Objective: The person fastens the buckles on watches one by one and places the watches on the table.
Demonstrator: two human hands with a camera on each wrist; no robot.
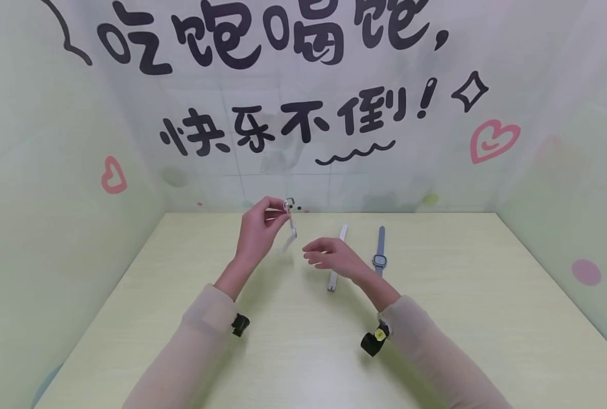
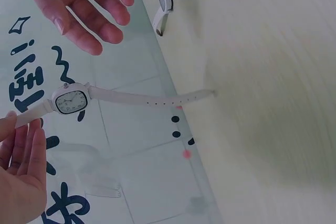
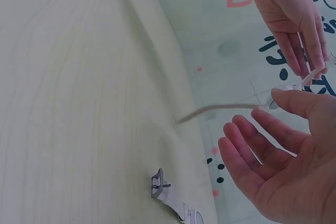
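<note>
My left hand (image 1: 256, 230) pinches a white wristwatch (image 2: 71, 102) by the buckle end of its strap, above the table. The watch hangs from the fingertips; its square dial with dark numerals shows in the left wrist view, and the long strap end with punched holes trails down. To the right, my right hand (image 1: 334, 255) is apart from it, fingers loosely bent, palm towards the watch and holding nothing. Under that hand, a second white wristwatch (image 1: 332, 281) lies lengthwise on the table, partly hidden by the hand.
A blue-grey wristwatch (image 1: 380, 261) lies right of the second white one, its lower strap hidden behind my right forearm. The pale wooden table (image 1: 293, 352) ends at a printed backdrop (image 1: 206, 187) at the back and sides. Each sleeve carries a black wrist camera (image 1: 240, 324).
</note>
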